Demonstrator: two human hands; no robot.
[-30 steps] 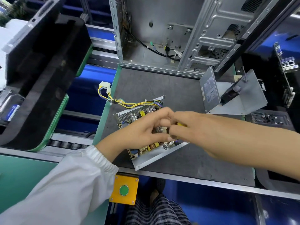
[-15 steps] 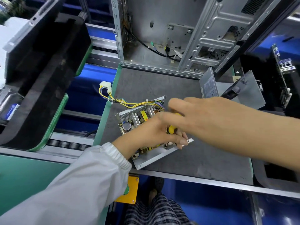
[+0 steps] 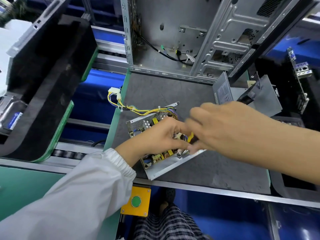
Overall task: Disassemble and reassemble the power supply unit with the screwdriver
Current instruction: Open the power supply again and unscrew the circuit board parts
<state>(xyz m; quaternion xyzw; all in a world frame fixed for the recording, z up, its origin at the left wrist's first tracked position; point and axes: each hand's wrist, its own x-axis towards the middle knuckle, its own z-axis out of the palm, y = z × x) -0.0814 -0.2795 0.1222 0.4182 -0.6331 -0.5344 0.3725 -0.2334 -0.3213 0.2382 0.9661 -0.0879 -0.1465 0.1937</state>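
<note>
Metal power supply unit (image 3: pixel 156 168) beneath both hands (image 3: pixel 194 134)

No text, brand or number can be read anywhere. The grey metal cover (image 3: pixel 223 89) standing at the back of the table carries a printed label, but its lines are too small and blurred to make out. A blue-and-white sticker (image 3: pixel 14 119) on the metal box at the far left shows print that is also illegible. The circuit board (image 3: pixel 301 71) at the right edge has small markings by its ports, too fine to read. The yellow box (image 3: pixel 126 205) below the table edge bears only a plain green button (image 3: pixel 136 201) with no lettering on it.
</note>
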